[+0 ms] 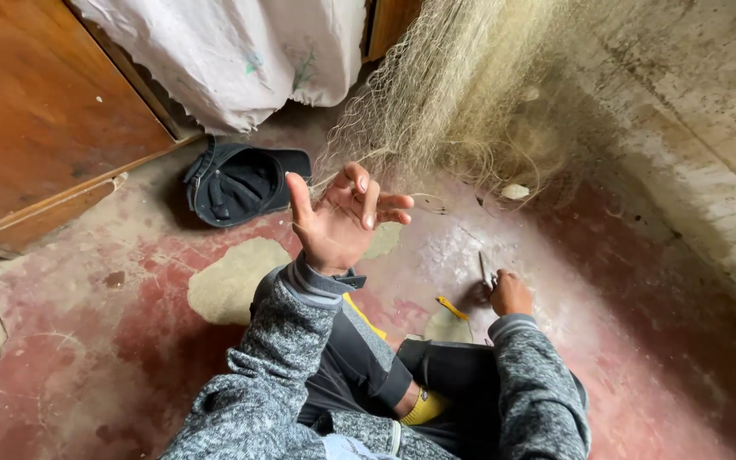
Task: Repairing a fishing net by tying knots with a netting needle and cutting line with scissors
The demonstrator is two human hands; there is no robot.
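While raised, left hand (340, 223) in net (445, 94).

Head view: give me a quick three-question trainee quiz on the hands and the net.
1. True or false: the left hand is raised with fingers in the strands of the fishing net.
2. The right hand, low near the floor, holds: A) a slim tool, B) a cap, C) a cloth?
3. What dark thing lies on the floor left of the left hand?

Key: 1 true; 2 A; 3 the dark cap, lying open side up.
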